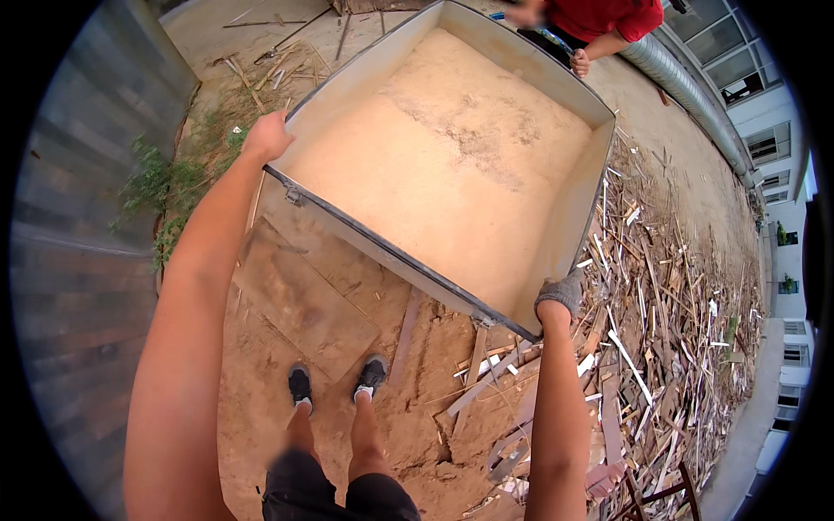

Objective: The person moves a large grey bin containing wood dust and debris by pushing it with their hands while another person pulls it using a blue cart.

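Note:
A large square open-topped bin [382,247] is tilted before me, with a dark-edged rim and small metal latches on the near side. Pale tan sawdust [365,165] covers its floor, with a greyish patch toward the far side. My bare left hand [268,136] is closed on the rim at the near left corner. At the near right corner my right hand [560,295], in a grey glove, grips the rim. Its fingertips are partly hidden. Beyond the far right side stands a person in a red top [604,19], one hand [579,62] close to the bin's far edge.
Scrap wood strips [660,347] lie heaped along the right, some near my feet. A corrugated metal wall [87,217] rises at the left, with green weeds [152,182] beside it. A silvery duct [686,91] runs along a white building [760,108] at the far right.

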Tool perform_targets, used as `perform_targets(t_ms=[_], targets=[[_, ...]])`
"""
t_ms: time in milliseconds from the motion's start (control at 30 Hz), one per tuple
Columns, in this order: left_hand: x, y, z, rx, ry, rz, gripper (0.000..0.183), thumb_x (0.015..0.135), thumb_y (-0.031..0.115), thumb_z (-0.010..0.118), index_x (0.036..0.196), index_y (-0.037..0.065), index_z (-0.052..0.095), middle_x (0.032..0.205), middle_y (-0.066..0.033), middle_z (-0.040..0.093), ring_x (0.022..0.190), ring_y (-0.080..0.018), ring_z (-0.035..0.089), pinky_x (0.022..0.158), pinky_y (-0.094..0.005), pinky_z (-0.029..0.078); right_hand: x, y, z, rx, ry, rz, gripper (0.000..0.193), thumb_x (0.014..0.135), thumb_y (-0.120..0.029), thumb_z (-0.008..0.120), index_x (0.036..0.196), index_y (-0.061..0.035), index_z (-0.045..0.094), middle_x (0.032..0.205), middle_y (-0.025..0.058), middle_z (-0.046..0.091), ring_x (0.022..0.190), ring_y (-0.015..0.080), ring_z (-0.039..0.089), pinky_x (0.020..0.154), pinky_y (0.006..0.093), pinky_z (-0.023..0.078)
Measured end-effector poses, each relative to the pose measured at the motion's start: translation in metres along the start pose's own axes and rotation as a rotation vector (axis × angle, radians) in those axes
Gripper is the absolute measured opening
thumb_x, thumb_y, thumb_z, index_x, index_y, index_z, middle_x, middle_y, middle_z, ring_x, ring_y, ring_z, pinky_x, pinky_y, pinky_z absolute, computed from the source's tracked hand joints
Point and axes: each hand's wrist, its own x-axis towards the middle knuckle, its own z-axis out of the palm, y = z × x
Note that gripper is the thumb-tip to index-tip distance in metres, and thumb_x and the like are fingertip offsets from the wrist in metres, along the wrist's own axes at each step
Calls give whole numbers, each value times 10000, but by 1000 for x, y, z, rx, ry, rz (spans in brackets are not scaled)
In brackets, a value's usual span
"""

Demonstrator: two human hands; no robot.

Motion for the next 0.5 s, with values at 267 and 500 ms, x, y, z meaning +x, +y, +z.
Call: perform_targets(t_ms=[267,500], targets=[[-42,-11,-6,-2,-66,-57,358,749,181,690,1056,13,614,1045,-224,647,1013,-381,606,891,-442,483,-16,7,-7,5,28,-31,460,815,-72,627,1228,-12,433,1168,259,596,1088,406,584,912,455,465],[-113,-27,-10,-25,-130,-95,373,773,211,677,1084,17,606,1070,-223,642,1024,-376,608,892,-443,487,-56,55,-1,-4,28,-140,525,800,-94,610,1283,-10,421,1164,255,601,1073,404,589,904,450,468]])
